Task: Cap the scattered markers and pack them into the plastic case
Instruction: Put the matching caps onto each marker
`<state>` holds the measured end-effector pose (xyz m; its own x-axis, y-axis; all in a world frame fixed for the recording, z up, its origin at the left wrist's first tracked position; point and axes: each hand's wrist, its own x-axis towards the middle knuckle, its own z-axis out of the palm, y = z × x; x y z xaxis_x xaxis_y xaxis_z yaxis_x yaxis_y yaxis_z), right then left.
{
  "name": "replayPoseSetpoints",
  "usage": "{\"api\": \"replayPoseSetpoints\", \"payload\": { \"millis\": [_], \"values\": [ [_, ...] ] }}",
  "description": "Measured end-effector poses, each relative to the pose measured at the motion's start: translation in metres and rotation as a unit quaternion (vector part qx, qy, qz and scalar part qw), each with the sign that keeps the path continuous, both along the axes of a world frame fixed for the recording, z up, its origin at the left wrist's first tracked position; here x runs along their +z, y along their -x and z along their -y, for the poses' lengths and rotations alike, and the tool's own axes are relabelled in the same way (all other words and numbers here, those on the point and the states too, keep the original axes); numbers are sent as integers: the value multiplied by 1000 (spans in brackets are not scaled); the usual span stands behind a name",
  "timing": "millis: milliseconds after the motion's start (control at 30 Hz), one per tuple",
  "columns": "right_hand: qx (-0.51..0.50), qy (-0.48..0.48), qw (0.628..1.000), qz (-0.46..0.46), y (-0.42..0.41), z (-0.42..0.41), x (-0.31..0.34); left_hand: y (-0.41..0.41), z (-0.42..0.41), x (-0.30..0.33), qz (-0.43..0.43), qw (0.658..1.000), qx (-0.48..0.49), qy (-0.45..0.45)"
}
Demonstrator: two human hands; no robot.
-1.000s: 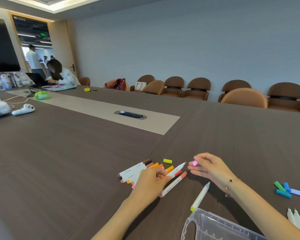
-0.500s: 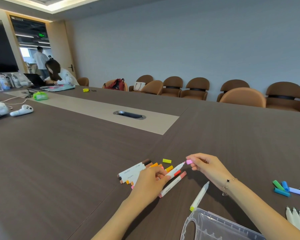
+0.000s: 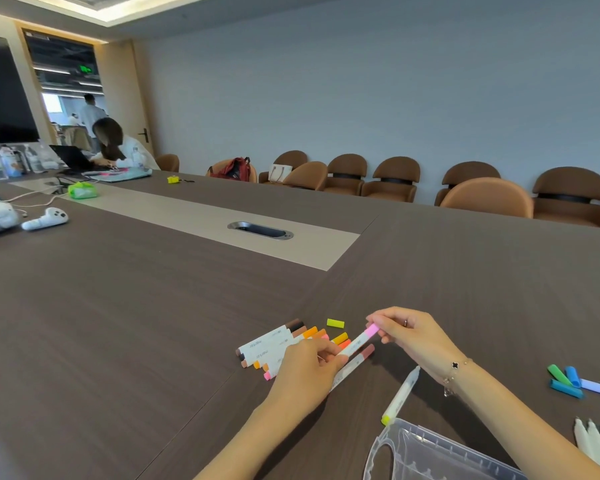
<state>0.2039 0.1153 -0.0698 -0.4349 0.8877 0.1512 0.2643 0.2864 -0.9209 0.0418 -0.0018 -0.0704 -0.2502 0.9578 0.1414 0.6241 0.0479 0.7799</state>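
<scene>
**Pink cap going onto a marker**

Head view: the left hand (image 3: 303, 370) grips the white marker (image 3: 354, 344) above the surface (image 3: 153, 323); the right hand (image 3: 409, 336) pinches its pink cap (image 3: 372, 330). Light, rigid, likely slick: hold mid-barrel. The plastic case (image 3: 426, 455) lies near.

You're sitting in an office meeting room — the long dark conference table (image 3: 153, 306) with a pale centre strip and a metal cable port (image 3: 260, 231) says as much. Brown padded chairs (image 3: 392, 180) line the blue-grey wall, two of them holding a red backpack (image 3: 234, 169) and a tote. At the far end a person bends over a laptop (image 3: 71, 157) beside water bottles (image 3: 6, 162) — behind them, an open doorway shows a green exit sign (image 3: 86, 68).
</scene>
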Motion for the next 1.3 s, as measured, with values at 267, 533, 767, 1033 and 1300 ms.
{"api": "replayPoseSetpoints", "payload": {
  "millis": [267, 533, 767, 1033, 1300],
  "values": [
    [-7, -12, 1000, -17, -1, 7, -10, -7, 0, -6, 35, 999, 21, -11],
    [1, -101, 989, 112, -30, -10, 20, -23, -3, -17, -178, 984, 6, -26],
    [9, -149, 917, 371, -54, -26, 12, -47, -17, -17, -191, 979, -26, -63],
    [43, -140, 919, 366, -23, -38, 24, -48, -29, -16, -148, 986, -53, 52],
    [58, -133, 940, 310, 38, -57, 10, 34, -13, 8, -52, 995, 86, 30]
  ]
}}
